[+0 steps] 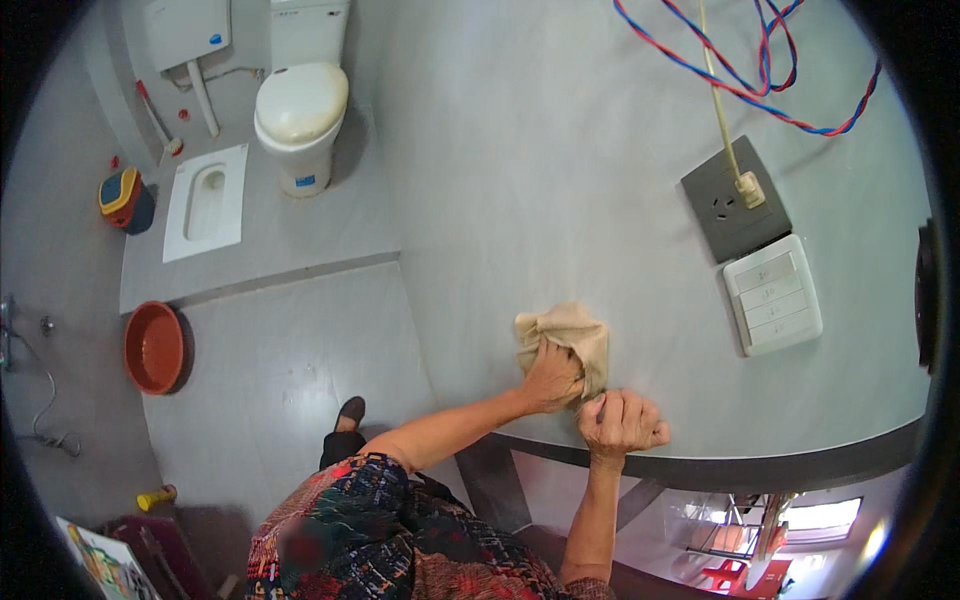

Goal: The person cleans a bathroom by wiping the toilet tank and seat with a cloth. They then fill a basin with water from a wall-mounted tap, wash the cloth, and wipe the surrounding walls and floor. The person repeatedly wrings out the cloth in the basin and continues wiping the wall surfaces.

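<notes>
My left hand [553, 380] is closed on a beige cloth [567, 325] and presses it against the smooth grey wall [480, 200]. The cloth is bunched and folded, its upper part spread on the wall above my fingers and one flap lying over them. My right hand [622, 425] is curled into a fist just right of the cloth's lower corner, close to the wall's dark edge. Its palm is hidden, so I cannot tell whether it grips anything.
Right of the cloth are a white switch panel [772, 295], a dark socket [735, 205] with a plug, and a twisted red-blue cable [745, 92]. At left are a toilet [302, 105], a squat pan [207, 203], a bin [127, 202], an orange-brown basin [155, 348] and a floor step.
</notes>
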Available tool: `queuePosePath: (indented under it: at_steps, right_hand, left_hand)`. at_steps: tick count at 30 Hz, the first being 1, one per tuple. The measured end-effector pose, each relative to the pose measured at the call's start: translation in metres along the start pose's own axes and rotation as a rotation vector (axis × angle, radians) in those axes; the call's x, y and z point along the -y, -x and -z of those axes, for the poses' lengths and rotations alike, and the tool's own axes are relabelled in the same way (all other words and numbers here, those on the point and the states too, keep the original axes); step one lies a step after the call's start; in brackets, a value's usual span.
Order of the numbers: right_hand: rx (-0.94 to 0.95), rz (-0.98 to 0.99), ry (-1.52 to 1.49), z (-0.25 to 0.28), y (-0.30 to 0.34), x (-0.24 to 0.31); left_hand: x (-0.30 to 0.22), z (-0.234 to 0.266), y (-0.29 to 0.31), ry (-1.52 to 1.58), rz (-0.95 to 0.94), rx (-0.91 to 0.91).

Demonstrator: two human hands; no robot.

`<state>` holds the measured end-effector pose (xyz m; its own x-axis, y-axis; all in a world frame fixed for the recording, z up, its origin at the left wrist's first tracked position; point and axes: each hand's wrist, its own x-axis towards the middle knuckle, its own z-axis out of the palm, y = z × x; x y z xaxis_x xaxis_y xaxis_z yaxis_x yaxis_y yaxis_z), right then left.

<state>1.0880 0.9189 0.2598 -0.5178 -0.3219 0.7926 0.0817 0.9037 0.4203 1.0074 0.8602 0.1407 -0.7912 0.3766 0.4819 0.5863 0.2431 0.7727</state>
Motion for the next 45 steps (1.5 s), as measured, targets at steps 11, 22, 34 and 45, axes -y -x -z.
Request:
queuePosePath:
  at_steps: [11, 22, 34, 45]
  right_hand:
    - [0.042, 0.050, -0.026, -0.004, 0.001, -0.002]
    - [0.018, -0.044, 0.387, -0.020, 0.011, 0.004]
    - [-0.001, -0.182, 0.394, -0.026, 0.038, 0.029]
    - [-0.158, -0.445, 0.616, -0.006, 0.126, 0.027]
  left_hand:
    - [0.064, 0.032, -0.084, 0.056, 0.076, -0.278]
    - [0.220, 0.148, -0.199, 0.061, 0.148, -0.259]
    - [0.179, 0.162, -0.192, -0.230, -0.233, -0.130]
    - [0.135, 0.056, -0.050, -0.091, -0.549, 0.545]
